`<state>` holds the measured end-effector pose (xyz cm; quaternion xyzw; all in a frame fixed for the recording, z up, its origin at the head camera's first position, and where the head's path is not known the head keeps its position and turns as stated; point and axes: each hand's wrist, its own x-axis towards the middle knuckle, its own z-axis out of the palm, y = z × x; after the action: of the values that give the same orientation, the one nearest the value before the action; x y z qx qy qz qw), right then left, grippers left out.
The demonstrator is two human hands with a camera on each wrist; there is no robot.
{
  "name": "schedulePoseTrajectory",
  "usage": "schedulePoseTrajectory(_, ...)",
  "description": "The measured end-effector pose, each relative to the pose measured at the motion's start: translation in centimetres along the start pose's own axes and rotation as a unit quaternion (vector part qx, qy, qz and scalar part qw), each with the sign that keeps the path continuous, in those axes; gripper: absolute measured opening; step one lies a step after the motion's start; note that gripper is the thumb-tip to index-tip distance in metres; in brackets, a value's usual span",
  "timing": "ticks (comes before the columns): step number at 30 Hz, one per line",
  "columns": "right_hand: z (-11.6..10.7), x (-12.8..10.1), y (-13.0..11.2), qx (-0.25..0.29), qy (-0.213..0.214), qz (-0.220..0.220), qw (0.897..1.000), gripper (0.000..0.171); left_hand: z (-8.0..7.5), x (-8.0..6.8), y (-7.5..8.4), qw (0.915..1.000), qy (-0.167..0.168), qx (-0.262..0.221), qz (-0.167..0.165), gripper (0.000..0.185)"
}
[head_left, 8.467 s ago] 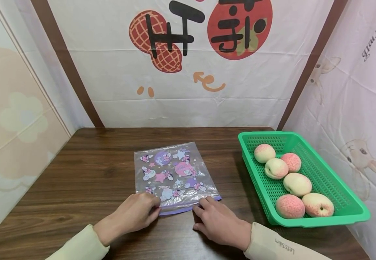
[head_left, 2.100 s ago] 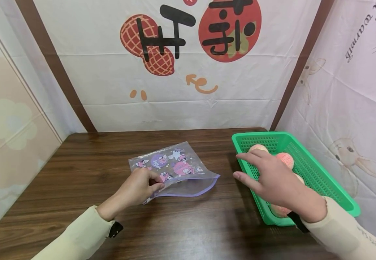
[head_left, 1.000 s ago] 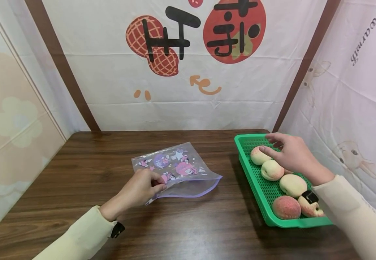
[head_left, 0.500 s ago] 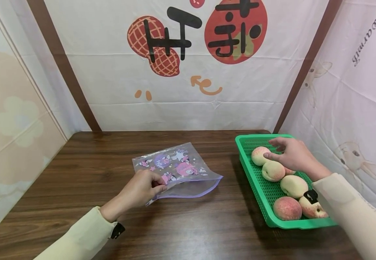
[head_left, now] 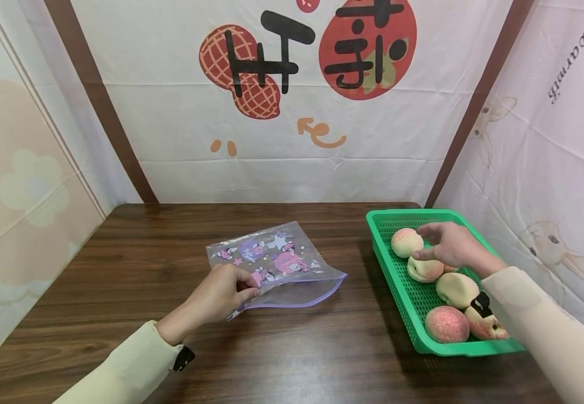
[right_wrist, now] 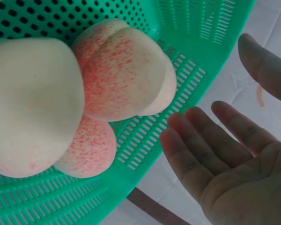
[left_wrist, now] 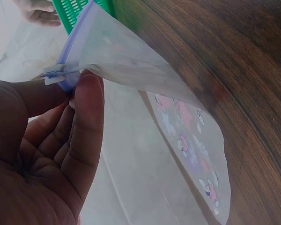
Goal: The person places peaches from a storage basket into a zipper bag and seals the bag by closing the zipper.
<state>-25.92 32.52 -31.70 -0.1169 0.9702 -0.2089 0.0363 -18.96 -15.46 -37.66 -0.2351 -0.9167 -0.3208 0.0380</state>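
The left hand (head_left: 223,294) pinches a clear printed bag (head_left: 286,252) between thumb and fingers, close on the left end of its purple zip edge (head_left: 314,302). Right at the fingertips sits the white slider (left_wrist: 54,75). From this grip the bag's mouth gapes to the right, and its body slopes down and away to the wooden table (head_left: 292,359) beyond the fingers. Just behind the hand are a pale left sleeve (head_left: 125,365) and a black strap (head_left: 184,358).

Well to the right of that grip, the right hand (head_left: 448,244) hangs over a green basket (head_left: 473,350), thumb and fingers set wide apart. Just left of its fingertips lies the farthest peach (head_left: 405,243); whether they touch is unclear. Below and nearer the person than this hand lie five other peaches (head_left: 447,324), partly hidden by it. Beyond both hands, past the table, hangs a printed cloth (head_left: 292,179).
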Motion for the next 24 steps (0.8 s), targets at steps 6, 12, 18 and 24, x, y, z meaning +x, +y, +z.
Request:
schedulePoseTrajectory(6, 0.2, 0.3, 0.6, -0.006, -0.033, 0.005, 0.999, 0.071, 0.0, 0.0, 0.0, 1.0000, -0.003, 0.000, -0.002, 0.009)
schedulePoseTrajectory(12, 0.8, 0.7, 1.6, -0.004, -0.049, 0.019, 0.999, 0.075, 0.0, 0.0, 0.0, 1.0000, 0.000, 0.005, 0.000, 0.009)
schedulePoseTrajectory(18, 1.4, 1.0, 2.2, 0.006, -0.053, 0.036, 0.998, 0.075, 0.0, -0.1, 0.0, 1.0000, 0.001, 0.004, 0.005, 0.009)
schedulePoseTrajectory(24, 1.7, 1.0, 2.2, 0.022, -0.062, 0.047, 0.997, 0.076, 0.1, -0.1, 0.0, 1.0000, -0.003, 0.001, -0.006, 0.009)
